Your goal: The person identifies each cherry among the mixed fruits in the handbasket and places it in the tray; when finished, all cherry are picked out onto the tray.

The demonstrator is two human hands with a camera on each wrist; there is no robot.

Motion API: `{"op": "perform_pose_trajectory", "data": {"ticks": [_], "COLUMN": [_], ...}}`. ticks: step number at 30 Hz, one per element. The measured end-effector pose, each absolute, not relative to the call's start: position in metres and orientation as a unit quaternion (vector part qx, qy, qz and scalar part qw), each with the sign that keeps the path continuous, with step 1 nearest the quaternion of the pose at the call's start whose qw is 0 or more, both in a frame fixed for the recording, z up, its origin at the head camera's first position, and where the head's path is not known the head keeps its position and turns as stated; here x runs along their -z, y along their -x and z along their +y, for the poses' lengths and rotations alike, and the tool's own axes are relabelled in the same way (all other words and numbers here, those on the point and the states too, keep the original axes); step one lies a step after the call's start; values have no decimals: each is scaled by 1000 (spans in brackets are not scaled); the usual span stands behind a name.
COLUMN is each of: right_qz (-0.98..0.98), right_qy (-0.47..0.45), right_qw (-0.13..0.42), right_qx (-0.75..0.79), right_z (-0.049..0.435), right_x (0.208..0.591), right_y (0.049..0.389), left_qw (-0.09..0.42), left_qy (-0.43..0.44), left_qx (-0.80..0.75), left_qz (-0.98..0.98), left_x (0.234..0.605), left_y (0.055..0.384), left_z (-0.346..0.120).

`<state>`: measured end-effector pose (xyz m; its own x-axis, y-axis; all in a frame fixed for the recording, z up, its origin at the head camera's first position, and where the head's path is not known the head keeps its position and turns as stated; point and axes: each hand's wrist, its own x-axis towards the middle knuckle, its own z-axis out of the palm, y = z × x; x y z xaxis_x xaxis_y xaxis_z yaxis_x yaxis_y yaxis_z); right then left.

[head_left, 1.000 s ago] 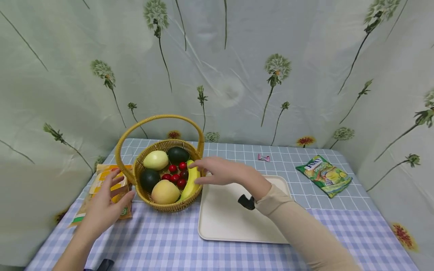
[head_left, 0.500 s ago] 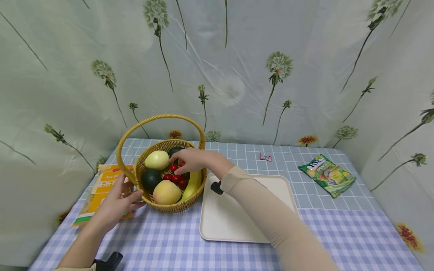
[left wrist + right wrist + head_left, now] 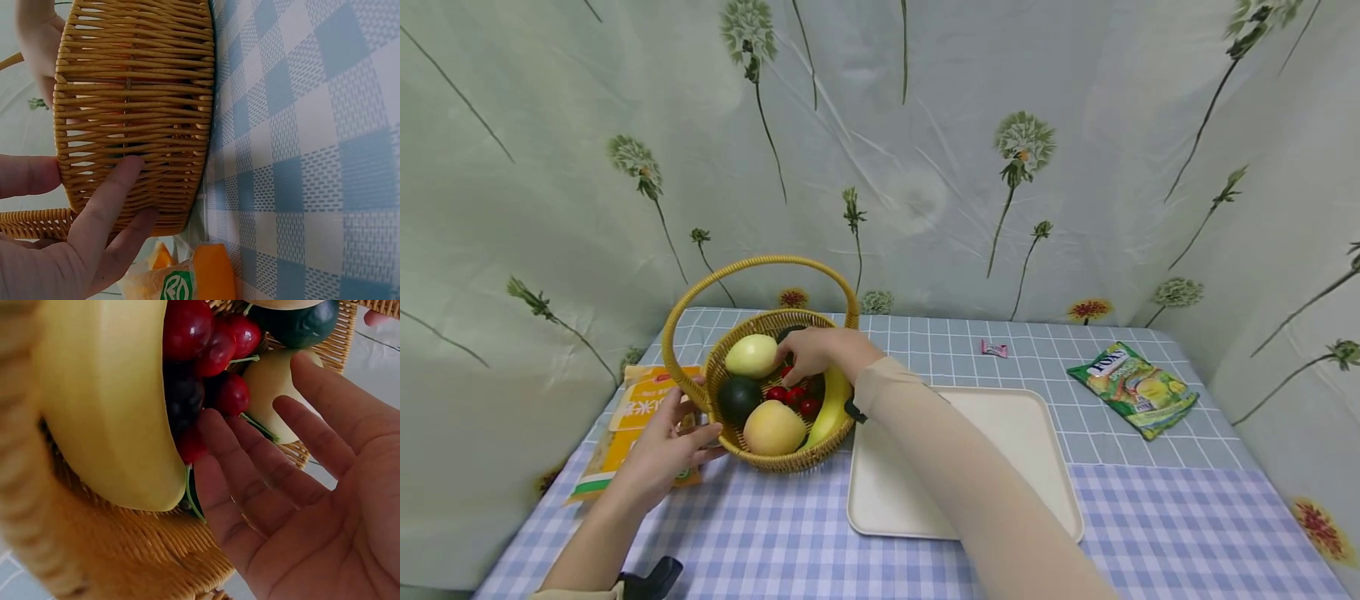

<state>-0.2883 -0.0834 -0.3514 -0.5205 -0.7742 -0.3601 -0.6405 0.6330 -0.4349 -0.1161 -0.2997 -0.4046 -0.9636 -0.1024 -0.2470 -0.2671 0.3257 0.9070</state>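
Note:
A wicker basket with a tall handle holds a banana, a peach, a pale yellow-green fruit, dark green avocado-like fruits and several red cherries. My left hand holds the basket's left side. Its thumb lies at the rim and its fingers lie on the outer wall in the left wrist view. Inside the basket, my right hand reaches down with fingers spread. In the right wrist view its fingertips are right at the cherries, beside the banana, nothing gripped.
Behind my left hand lies an orange-and-clear food packet. A cream tray stands right of the basket, under my right sleeve. Farther right are a small pink wrapped candy and a green candy bag. A patterned curtain closes the back.
My right hand has moved left and down from above the banana into the basket among the cherries. My left hand has come right to the basket's side and taken hold there.

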Motion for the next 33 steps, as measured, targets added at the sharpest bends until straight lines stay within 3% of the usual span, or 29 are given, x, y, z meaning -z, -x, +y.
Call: {"op": "perform_pose_trajectory", "data": {"ticks": [9, 33], "right_qz": [874, 892], "right_qy": [367, 356], "right_qw": [304, 278], "right_qx": [97, -28], "right_z": [-94, -115], "right_x": [352, 347], "right_y": [289, 276], "left_qw": [65, 78], "left_qy": [110, 117], "left_qx": [-548, -568], "left_qz": [826, 811], "left_x": [404, 406], "left_y": [115, 117], "left_z": [-299, -299]}}
